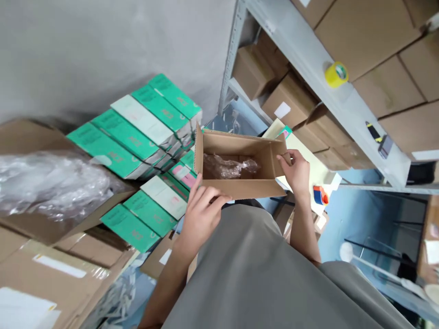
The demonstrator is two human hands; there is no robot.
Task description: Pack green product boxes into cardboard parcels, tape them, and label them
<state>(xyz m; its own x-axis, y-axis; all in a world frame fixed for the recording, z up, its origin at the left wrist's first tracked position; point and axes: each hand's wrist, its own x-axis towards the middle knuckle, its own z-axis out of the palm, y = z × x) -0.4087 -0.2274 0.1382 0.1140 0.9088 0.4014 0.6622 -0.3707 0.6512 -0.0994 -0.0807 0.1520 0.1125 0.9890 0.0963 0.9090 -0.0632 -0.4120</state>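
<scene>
In front of my body is an open cardboard box [247, 188] with its flaps up. Inside lies something in clear crinkled plastic wrap [229, 168]; what the wrap holds cannot be made out. At the near left corner, my left hand [201, 212] grips the box, its index finger along the left edge and its thumb at the front flap. My right hand [295, 170] pinches the flap at the right end between thumb and fingers.
Stacked green-and-white cartons [116, 144] stand to the left, beside a large open box with clear plastic bags [61, 185]. Right of me, a metal shelf [308, 50] carries brown boxes, yellow tape [336, 74] and a cutter [373, 132]. A tape dispenser [320, 195] sits below.
</scene>
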